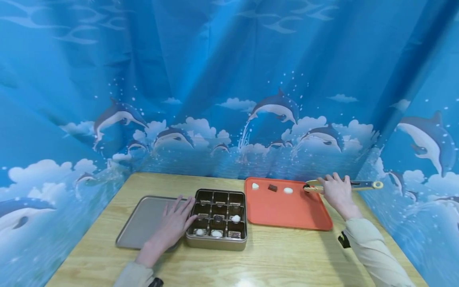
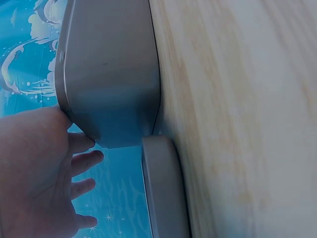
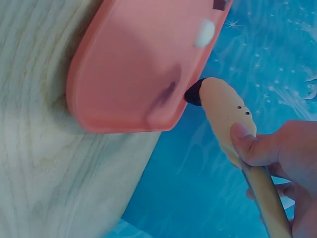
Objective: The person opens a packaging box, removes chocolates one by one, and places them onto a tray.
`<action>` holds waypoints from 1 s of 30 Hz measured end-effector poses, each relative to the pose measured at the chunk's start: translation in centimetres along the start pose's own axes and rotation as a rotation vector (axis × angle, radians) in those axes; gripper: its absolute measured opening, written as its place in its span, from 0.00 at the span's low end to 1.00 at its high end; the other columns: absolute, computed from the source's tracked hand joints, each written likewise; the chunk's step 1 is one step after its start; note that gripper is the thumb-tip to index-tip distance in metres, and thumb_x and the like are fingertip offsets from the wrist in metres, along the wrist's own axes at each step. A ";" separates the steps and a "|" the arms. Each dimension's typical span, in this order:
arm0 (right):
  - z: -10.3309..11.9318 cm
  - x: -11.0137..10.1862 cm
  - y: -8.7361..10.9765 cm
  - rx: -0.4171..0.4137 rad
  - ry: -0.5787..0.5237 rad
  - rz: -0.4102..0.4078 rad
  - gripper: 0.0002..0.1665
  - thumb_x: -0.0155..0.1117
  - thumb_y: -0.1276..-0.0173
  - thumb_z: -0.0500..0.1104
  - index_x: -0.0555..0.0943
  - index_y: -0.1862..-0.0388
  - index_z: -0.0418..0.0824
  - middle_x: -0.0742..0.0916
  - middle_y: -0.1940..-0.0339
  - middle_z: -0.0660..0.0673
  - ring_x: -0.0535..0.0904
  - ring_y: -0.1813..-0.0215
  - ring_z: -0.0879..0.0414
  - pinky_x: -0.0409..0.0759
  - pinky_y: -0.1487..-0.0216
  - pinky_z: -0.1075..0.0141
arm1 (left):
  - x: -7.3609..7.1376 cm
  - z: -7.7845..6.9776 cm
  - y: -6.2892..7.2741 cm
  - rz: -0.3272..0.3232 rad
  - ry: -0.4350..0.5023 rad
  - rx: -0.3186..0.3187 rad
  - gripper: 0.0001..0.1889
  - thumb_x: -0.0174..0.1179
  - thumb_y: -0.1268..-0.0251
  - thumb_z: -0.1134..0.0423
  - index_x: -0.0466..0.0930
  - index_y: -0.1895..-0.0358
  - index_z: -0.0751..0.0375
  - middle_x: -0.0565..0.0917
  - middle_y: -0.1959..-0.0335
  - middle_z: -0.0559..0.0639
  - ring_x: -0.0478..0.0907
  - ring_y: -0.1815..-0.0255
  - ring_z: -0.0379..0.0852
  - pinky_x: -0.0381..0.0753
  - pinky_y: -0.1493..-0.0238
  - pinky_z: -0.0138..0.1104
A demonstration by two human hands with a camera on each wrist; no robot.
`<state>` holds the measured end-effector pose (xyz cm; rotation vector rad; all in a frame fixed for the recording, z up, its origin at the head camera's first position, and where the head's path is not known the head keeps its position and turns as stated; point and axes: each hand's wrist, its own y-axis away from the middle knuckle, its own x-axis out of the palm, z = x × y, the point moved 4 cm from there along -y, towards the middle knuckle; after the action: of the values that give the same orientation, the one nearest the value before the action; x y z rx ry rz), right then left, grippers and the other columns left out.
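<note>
My right hand point(image 1: 335, 193) grips a pair of cream tongs point(image 3: 225, 111) with a long handle, thumb pressed on one arm. At their tip is a dark chocolate piece point(image 3: 193, 94), held over the far right corner of the orange tray point(image 1: 287, 213). A white piece point(image 1: 288, 191), a brown square chocolate point(image 1: 272, 187) and a small white piece point(image 1: 255, 186) lie along the tray's far edge. My left hand point(image 1: 173, 221), fingers spread, rests at the left rim of the divided metal tin point(image 1: 216, 243). White and brown pieces sit in several of its nearer compartments.
The flat metal lid point(image 1: 138, 225) lies left of the tin, partly under my left forearm. All stand on a light wooden table point(image 1: 279, 259). A blue dolphin-print curtain point(image 1: 215, 79) hangs behind and at both sides of the table.
</note>
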<state>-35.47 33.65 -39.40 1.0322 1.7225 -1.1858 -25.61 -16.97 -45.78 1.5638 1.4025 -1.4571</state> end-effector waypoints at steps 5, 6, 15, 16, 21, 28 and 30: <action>0.1 0.8 -0.2 -0.002 0.001 0.075 0.25 0.75 0.38 0.40 0.85 0.41 0.40 0.85 0.54 0.38 0.73 0.48 0.38 0.68 0.53 0.39 | 0.0 0.1 0.0 0.015 -0.001 -0.006 0.32 0.48 0.19 0.48 0.59 0.22 0.62 0.61 0.21 0.58 0.48 0.18 0.64 0.43 0.24 0.68; 0.1 1.0 -0.3 -0.001 -0.001 0.083 0.25 0.75 0.38 0.40 0.85 0.41 0.40 0.85 0.54 0.38 0.73 0.48 0.38 0.68 0.53 0.40 | 0.1 0.1 0.0 0.014 -0.004 -0.005 0.32 0.48 0.19 0.48 0.59 0.22 0.62 0.61 0.21 0.58 0.48 0.19 0.64 0.44 0.24 0.68; 0.0 2.1 -0.8 0.014 -0.053 0.101 0.27 0.72 0.37 0.38 0.82 0.37 0.39 0.85 0.50 0.35 0.72 0.45 0.36 0.67 0.51 0.37 | 0.1 0.1 -0.1 -0.001 -0.008 -0.004 0.32 0.48 0.19 0.48 0.60 0.22 0.61 0.62 0.21 0.57 0.48 0.19 0.63 0.45 0.24 0.68; 0.0 2.1 -0.7 0.011 -0.052 0.101 0.28 0.72 0.36 0.38 0.81 0.36 0.38 0.85 0.49 0.35 0.72 0.44 0.36 0.67 0.51 0.37 | 0.2 0.1 -0.1 -0.002 -0.008 -0.002 0.32 0.49 0.19 0.48 0.60 0.22 0.61 0.62 0.21 0.57 0.49 0.19 0.63 0.45 0.24 0.68; 0.4 1.4 -0.6 0.012 -0.030 0.046 0.36 0.76 0.38 0.44 0.77 0.31 0.39 0.83 0.45 0.34 0.71 0.43 0.35 0.67 0.52 0.39 | 0.2 0.2 -0.1 -0.008 -0.015 0.005 0.32 0.49 0.20 0.48 0.60 0.22 0.62 0.62 0.21 0.57 0.49 0.19 0.63 0.45 0.24 0.68; 3.2 -1.6 -0.4 -0.083 -0.021 -0.204 0.35 0.78 0.40 0.43 0.79 0.34 0.41 0.84 0.49 0.37 0.73 0.48 0.38 0.69 0.58 0.43 | 0.2 0.2 -0.1 -0.032 -0.020 0.014 0.32 0.50 0.20 0.49 0.62 0.23 0.62 0.64 0.22 0.57 0.51 0.19 0.63 0.46 0.25 0.68; 4.3 -2.6 -0.6 -0.109 -0.020 -0.249 0.36 0.79 0.42 0.41 0.79 0.34 0.42 0.85 0.49 0.38 0.74 0.48 0.39 0.69 0.57 0.43 | 0.2 0.1 -0.1 -0.035 -0.020 0.017 0.32 0.50 0.20 0.48 0.62 0.23 0.62 0.63 0.22 0.57 0.51 0.19 0.63 0.47 0.25 0.68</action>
<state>-34.40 28.99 -37.94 0.7547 1.9187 -1.2344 -25.76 -17.00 -46.02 1.5386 1.4160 -1.5044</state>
